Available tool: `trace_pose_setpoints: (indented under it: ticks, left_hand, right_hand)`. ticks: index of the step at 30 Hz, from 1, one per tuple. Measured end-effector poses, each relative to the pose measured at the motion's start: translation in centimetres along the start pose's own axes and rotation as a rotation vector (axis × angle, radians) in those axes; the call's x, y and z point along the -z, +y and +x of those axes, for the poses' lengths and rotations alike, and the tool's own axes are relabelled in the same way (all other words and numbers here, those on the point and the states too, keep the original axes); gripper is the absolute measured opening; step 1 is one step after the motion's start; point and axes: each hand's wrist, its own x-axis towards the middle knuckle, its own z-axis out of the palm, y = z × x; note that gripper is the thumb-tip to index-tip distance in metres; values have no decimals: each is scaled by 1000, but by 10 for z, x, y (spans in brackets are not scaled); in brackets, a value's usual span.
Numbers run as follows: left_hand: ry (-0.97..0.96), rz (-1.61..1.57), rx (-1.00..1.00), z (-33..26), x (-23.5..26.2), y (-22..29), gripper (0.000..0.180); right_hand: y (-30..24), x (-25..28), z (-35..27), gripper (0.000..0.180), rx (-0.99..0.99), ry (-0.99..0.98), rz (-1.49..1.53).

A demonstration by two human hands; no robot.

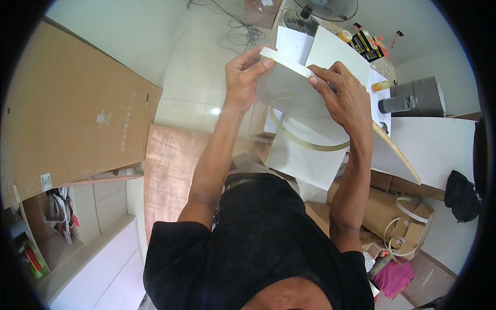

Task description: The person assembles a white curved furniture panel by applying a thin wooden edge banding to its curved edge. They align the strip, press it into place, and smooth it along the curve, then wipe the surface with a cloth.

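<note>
Both your hands are clamped on the white panel (305, 111), raised before you: left hand (244, 75) pinching its top edge, right hand (345, 98) beside. It looks stiff, light; grip its edges.

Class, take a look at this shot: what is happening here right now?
A person holds a white board panel up with both hands. The left hand grips its top edge; the right hand presses on the same edge. A loose strip of pale edge banding curls down from it. A fan stands beyond.
</note>
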Motion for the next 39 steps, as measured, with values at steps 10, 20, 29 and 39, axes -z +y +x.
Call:
trace_pose_setpoints:
  ticks: [10, 20, 29, 39]
  left_hand:
    - [9, 43, 32, 3, 5, -3, 47]
    - [23, 46, 16, 7, 1, -2, 44]
    - [36, 51, 27, 8, 0, -3, 45]
    - [19, -12, -3, 10, 6, -10, 42]
  right_hand:
    - [-5, -2, -1, 36, -29, 18, -22]
    - [-10, -1, 1, 33, -60, 20, -74]
    - [-10, 0, 5, 30, -54, 24, -105]
    - [-14, -2, 6, 31, -72, 15, -95]
